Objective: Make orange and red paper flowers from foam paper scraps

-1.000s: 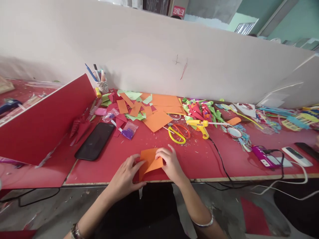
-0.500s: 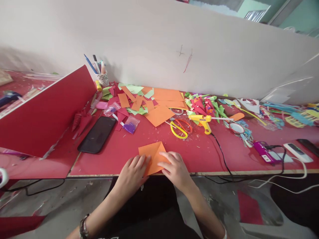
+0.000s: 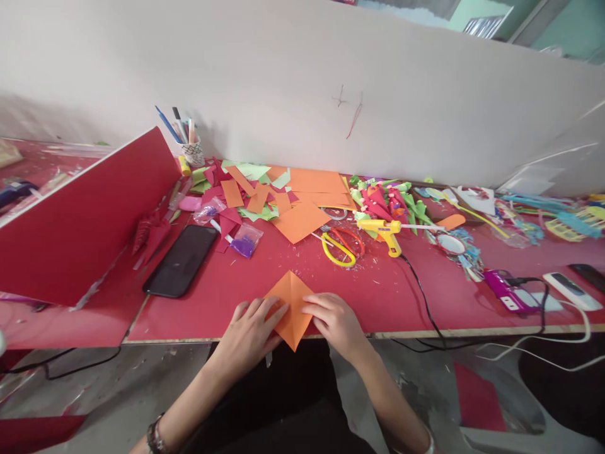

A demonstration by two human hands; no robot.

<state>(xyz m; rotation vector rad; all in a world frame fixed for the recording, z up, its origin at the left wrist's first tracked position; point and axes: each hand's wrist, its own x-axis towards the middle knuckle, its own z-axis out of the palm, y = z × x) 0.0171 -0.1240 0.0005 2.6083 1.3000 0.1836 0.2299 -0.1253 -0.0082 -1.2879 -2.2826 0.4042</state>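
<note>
A square of orange paper (image 3: 292,309) lies at the table's front edge, turned like a diamond, with a crease running down its middle and its near corner jutting past the edge. My left hand (image 3: 253,325) grips its left side, fingers on top and the thumb mostly hidden. On the opposite side, my right hand (image 3: 333,318) holds the right corner between its fingers and thumb. Beyond them are orange-and-yellow-handled scissors (image 3: 339,247), another orange sheet (image 3: 300,221) and a yellow glue gun (image 3: 385,233).
To the left lie a black phone (image 3: 182,260) and a leaning red board (image 3: 89,221). Paper scraps (image 3: 255,189) pile up at the back near a pen cup (image 3: 193,151). Folded red and green pieces (image 3: 387,202), a purple power strip (image 3: 508,291) and cables are on the right.
The orange paper has turned so that a corner points toward me and its centre crease runs straight. Both hands now hold its side corners. The view has shifted slightly.
</note>
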